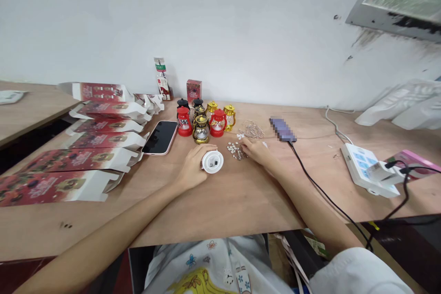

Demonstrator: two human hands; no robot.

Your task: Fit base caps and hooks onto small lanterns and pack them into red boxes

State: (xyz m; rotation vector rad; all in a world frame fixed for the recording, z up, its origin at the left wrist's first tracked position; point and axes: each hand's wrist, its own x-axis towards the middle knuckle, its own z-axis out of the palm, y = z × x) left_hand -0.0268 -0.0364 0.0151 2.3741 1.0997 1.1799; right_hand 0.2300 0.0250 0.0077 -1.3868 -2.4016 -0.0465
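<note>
My left hand (pixel 193 165) is wrapped round a white round lantern base (pixel 214 169). Its underside faces me, with a small recess and a dark part in the middle; whether a lantern body sits behind it is hidden. To the right, my right hand (pixel 255 150) reaches down to the tabletop, fingertips pinched together at small metal pieces (pixel 238 156) and round silver discs like button cells (pixel 232 147). What is between those fingertips cannot be made out. Just beyond my hands stand several small lanterns in red (pixel 184 121), black, bronze (pixel 201 129) and gold (pixel 229 118).
Folded-open printed cartons (pixel 93 158) lie in a row at left beside a phone (pixel 160 138). A small red box (pixel 194 90) and a bottle (pixel 163 80) stand by the wall. Wire loops (pixel 253 130), a cabled phone (pixel 282 129) and a power strip (pixel 365 170) lie rightward.
</note>
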